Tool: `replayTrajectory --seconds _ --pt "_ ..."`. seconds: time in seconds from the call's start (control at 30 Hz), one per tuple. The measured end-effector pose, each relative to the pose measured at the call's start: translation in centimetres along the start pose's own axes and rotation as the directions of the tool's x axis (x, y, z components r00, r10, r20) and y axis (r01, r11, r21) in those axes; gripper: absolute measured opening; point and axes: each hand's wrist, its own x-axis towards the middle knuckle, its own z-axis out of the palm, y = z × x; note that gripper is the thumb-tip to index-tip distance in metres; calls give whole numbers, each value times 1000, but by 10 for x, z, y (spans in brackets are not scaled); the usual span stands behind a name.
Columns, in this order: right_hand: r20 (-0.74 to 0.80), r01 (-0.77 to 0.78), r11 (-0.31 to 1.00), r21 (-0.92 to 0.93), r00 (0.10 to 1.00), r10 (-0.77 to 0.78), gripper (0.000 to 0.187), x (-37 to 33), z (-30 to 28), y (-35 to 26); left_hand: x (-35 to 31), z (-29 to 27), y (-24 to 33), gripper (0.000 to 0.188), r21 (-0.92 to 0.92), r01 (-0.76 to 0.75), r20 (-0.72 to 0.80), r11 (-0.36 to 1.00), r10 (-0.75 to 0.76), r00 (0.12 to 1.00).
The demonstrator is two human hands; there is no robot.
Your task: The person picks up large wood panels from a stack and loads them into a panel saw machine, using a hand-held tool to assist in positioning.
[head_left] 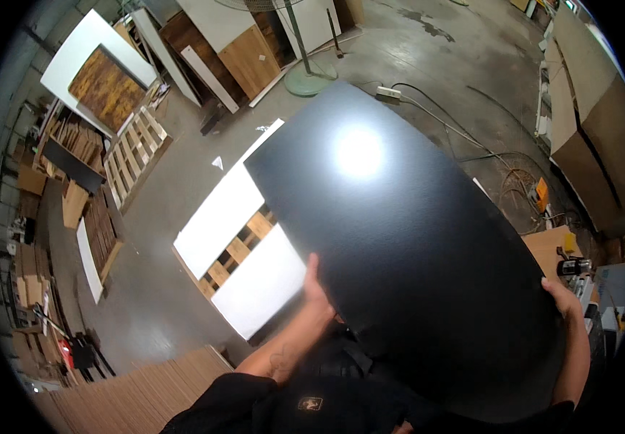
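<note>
Holds a large black panel (406, 246) in both hands, slantwise across the view, with the near end by the dark shirt (276, 412) and the far end out above the grey concrete floor (160, 282). Grasps the panel's left edge with the left hand (318, 298), with the thumb up along it and the other fingers mostly out of sight. Grasps the opposite edge with the right hand (565, 298); cannot tell how the hidden fingers bend. Shows a round white glare on the panel's smooth face, toward the far end.

Covers from view part of a wooden pallet (238, 251) bearing two white boards (263, 282), with bare slats between them. Includes, at the lower left, a stack of brown sheets (124, 394), edges up.

Looks out on a workshop: at the upper left, another slatted pallet (137, 152) near a white panel with a mottled brown rectangle (106, 85); at the top, a green fan base (311, 79) near a leaning wood-grain board (251, 61); beyond the black panel, a power strip (388, 92) and loose cables (464, 135); far right, upright brown cardboard sheets (587, 155).
</note>
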Motion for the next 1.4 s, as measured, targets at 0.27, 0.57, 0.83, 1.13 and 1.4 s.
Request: replayTrajectory --seconds 0.27,0.57,0.83,1.13,1.4 --pt "226 -2 993 -119 974 29 60 176 107 -129 125 -56 99 80 6 -165 -75 986 165 983" --pt "300 202 957 -209 945 -134 60 385 248 -157 312 -192 186 76 41 -234 -88 971 237 968" --pt "305 176 938 -297 949 -82 62 533 352 -199 455 -335 258 89 59 -145 -190 988 154 970" --pt "355 175 938 -299 933 -61 71 610 424 -248 472 -202 300 100 139 -8 -406 990 65 912" --pt "269 16 971 -240 962 51 71 653 458 -252 529 -258 329 97 296 -117 -368 948 226 902"
